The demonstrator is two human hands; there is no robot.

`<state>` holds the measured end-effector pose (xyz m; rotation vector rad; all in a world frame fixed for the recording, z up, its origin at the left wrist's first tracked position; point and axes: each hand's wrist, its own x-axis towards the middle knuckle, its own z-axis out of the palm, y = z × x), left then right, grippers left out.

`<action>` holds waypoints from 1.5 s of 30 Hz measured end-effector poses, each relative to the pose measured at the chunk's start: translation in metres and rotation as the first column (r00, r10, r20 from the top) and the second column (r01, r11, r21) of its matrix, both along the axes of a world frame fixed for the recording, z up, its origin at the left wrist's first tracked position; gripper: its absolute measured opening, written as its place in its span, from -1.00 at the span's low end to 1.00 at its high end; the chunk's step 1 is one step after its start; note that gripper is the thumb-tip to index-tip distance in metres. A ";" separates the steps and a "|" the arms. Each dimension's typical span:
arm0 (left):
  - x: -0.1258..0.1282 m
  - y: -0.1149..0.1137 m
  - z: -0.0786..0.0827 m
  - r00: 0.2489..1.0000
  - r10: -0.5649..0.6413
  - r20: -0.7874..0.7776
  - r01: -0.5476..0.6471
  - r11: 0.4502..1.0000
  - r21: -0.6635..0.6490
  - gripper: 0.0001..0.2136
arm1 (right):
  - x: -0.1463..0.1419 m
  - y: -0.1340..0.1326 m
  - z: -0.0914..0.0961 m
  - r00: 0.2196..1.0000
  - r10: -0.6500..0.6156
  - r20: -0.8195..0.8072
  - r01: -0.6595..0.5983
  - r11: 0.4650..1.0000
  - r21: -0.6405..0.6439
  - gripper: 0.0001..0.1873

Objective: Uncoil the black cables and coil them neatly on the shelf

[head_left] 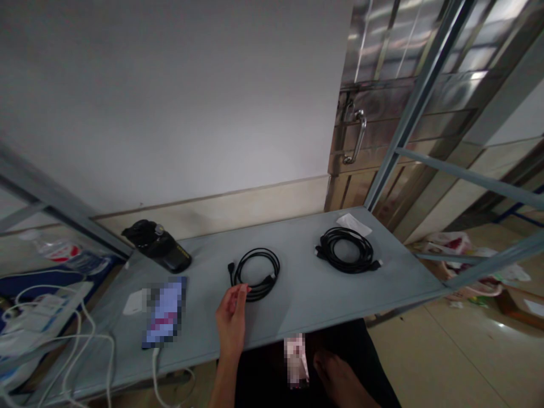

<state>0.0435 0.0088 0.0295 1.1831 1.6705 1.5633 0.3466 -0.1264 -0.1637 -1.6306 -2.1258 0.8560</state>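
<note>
Small coil (pixel 260 295) lies just beyond L hand (pixel 232 311), near-L rim touched by bunched fingers; pinch can't be confirmed. R hand (pixel 334 367) is held off surface (pixel 297 294), farther away, grip unclear.

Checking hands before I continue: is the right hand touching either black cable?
No, the right hand is by the lap, apart from the left cable and the right cable on the table.
</note>
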 end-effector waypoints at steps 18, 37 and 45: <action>0.004 -0.003 0.013 0.999 -0.035 -0.018 0.035 0.999 -0.022 -0.53 | 0.074 0.070 0.184 0.964 -0.016 -0.265 0.038 0.996 0.079 -0.66; 0.005 0.002 0.013 0.998 -0.056 -0.031 0.054 0.996 -0.072 -0.54 | 0.118 0.204 0.164 0.976 -0.199 0.092 0.093 0.756 0.648 -0.63; 0.004 0.004 0.012 0.999 -0.049 -0.009 0.048 0.995 -0.091 -0.54 | 0.120 0.209 0.167 0.927 -0.325 -0.188 0.373 0.738 0.562 -0.43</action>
